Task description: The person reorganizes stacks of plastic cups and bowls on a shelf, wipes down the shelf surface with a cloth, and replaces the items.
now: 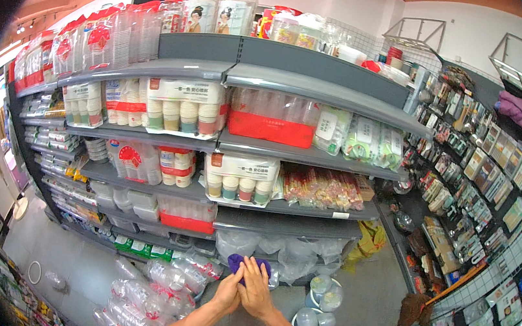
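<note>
Both my hands are together low in the middle of the view, pressed around a folded purple cloth (235, 261). My left hand (227, 293) grips it from the left side. Across it lies my right hand (256, 293), its fingers extended over the cloth. Much of the cloth is hidden beneath the fingers. Just beyond it, clear plastic bags (296, 256) with what look like plastic containers fill the bottom of a grey shelving unit (290, 226). On a higher shelf stands a pack of paper cups (240, 180) with coloured bases.
Bagged clear plastic bottles or cups (141, 300) cover the floor at left. Tubs of clear containers (315, 320) stand at right. A broom (415, 311) leans by the right-hand rack of hanging utensils (459, 143). Large red-lidded jars (237, 8) top the shelving.
</note>
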The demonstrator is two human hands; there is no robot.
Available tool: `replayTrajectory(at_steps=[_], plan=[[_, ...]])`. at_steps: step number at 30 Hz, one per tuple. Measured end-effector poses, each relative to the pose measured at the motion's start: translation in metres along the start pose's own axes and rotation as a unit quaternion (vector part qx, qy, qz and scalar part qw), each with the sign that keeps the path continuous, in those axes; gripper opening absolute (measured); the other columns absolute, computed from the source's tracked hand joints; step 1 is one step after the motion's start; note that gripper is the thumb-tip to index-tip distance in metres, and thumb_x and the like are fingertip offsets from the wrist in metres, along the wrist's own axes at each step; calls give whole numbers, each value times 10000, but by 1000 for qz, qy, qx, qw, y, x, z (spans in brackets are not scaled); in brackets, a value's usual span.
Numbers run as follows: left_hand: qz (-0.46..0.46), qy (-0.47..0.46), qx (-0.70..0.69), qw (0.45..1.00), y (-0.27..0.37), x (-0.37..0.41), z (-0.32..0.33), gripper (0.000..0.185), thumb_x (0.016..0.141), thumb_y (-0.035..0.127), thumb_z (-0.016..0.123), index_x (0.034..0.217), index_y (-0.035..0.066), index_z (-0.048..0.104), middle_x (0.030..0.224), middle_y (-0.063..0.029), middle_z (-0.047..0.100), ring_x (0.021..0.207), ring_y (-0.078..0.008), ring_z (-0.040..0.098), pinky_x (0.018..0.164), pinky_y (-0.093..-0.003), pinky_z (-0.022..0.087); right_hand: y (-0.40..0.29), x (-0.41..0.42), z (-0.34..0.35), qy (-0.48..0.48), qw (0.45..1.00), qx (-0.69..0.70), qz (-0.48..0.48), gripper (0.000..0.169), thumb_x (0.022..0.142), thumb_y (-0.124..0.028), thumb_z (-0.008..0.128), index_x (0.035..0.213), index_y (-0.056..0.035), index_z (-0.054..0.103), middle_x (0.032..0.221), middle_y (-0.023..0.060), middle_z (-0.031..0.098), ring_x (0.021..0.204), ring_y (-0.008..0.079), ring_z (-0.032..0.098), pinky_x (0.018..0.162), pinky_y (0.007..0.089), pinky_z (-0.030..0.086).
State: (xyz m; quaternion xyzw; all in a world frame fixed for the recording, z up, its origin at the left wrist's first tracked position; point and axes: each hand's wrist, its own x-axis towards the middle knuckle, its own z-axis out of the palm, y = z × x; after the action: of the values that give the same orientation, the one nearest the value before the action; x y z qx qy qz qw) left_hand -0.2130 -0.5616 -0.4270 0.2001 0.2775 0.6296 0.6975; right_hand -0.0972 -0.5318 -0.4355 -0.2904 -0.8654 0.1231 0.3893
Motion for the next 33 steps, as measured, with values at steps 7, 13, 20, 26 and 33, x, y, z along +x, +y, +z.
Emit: replayTrajectory(at_steps=[7, 13, 20, 26, 33], plan=[[60, 142, 114, 981, -17, 4, -18, 264, 989, 254, 632, 1124, 28, 632, 1019, -44, 674, 890, -129, 634, 791, -285, 498, 8, -10, -18, -66, 995, -76, -11, 683, 885, -290, 671, 1453, -14, 412, 1546, 188, 364, 1448, 345, 326, 1181, 535, 195], [180, 193, 209, 942, 11, 5, -17, 277, 1000, 220, 590, 1162, -3, 618, 1081, -55, 672, 941, -142, 621, 876, -308, 485, 15, -42, -32, 18, 989, 67, 130, 718, 920, -353, 657, 1480, -10, 369, 1559, 214, 333, 1457, 343, 308, 1178, 479, 246], [396, -112, 763, 499, -19, 14, 11, 498, 838, 78, 617, 1309, -57, 524, 1313, -256, 576, 1261, -381, 541, 1105, -469, 382, 42, -36, 14, 181, 514, 742, 390, 329, 1062, -309, 457, 1200, -30, 563, 1215, 104, 628, 1136, 218, 593, 984, 383, 463], [374, -143, 729, 555, -19, 16, 2, 387, 830, 86, 650, 1201, -16, 608, 1199, -204, 655, 1167, -368, 608, 1070, -487, 421, 48, -32, 16, 237, 514, 699, 437, 296, 1050, -299, 485, 1115, -28, 586, 1102, 112, 647, 1032, 242, 635, 902, 402, 513], [306, -73, 629, 711, -8, -17, 12, 405, 947, 119, 622, 1322, -16, 546, 1346, -202, 582, 1262, -339, 554, 1084, -436, 411, 55, 13, -25, 364, 724, 450, 376, 296, 1028, -252, 531, 1154, 10, 590, 1013, 65, 688, 860, 165, 660, 780, 337, 536]])
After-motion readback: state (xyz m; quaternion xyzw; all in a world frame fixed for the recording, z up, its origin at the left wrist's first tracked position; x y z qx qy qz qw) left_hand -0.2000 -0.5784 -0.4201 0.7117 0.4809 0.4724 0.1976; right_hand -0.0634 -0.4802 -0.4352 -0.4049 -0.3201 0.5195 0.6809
